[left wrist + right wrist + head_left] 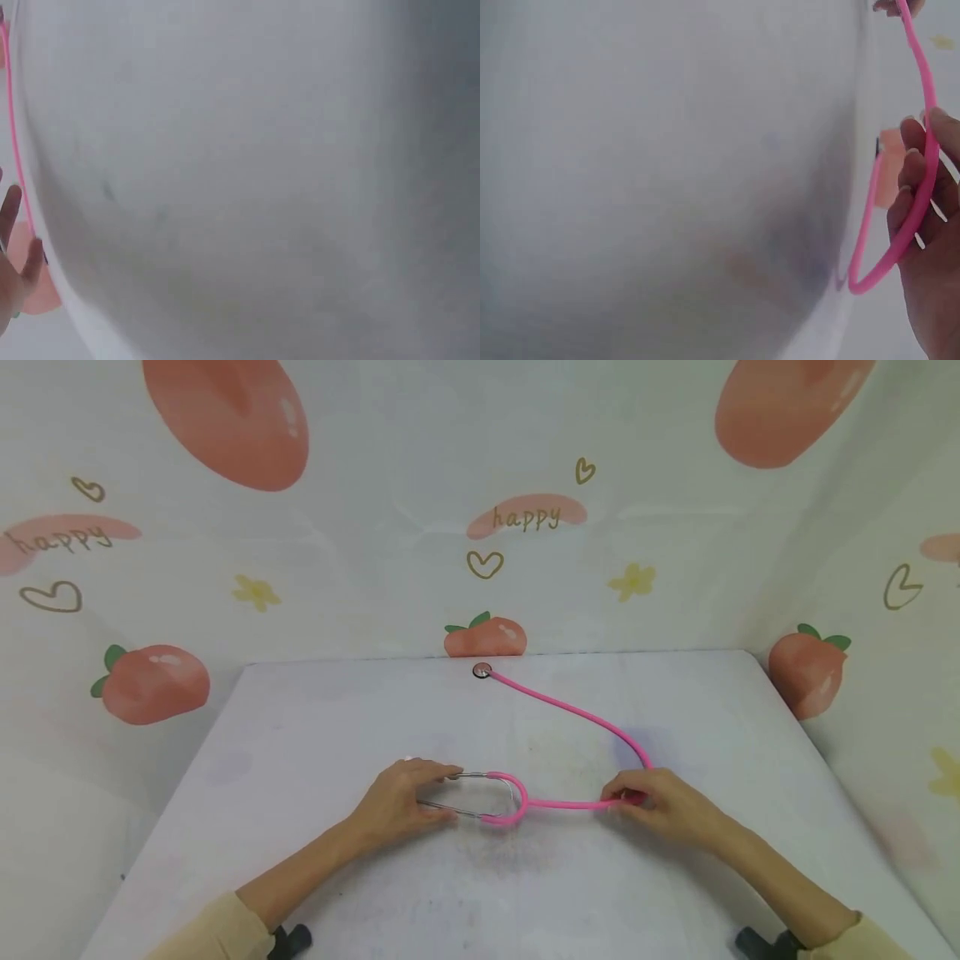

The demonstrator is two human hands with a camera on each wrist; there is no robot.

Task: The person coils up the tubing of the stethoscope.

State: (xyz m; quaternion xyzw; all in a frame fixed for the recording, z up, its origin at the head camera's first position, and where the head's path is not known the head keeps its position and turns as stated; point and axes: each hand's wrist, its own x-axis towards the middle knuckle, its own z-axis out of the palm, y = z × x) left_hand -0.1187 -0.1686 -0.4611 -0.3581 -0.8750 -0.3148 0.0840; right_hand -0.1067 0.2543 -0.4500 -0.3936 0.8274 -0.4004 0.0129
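Observation:
A pink stethoscope [566, 805] lies stretched over the white table. Its round metal chest piece [482, 670] is at the table's far edge, in the middle. At the near side, my left hand [393, 800] holds the metal ear tubes [468, 812], fingers on the upper one and thumb by the lower; the earpieces are hidden by the hand. My right hand [671, 803] pinches the tubing right of the Y-joint, where it bends back toward the chest piece. In the right wrist view, the tubing [928, 172] runs between thumb and fingers.
The white tabletop [360, 710] has faint stains and ends at a backdrop cloth [375, 577] printed with peaches, hearts and flowers. More of the cloth hangs along both sides. Dark straps [292, 941] sit at the wrists beside the beige sleeves [217, 931].

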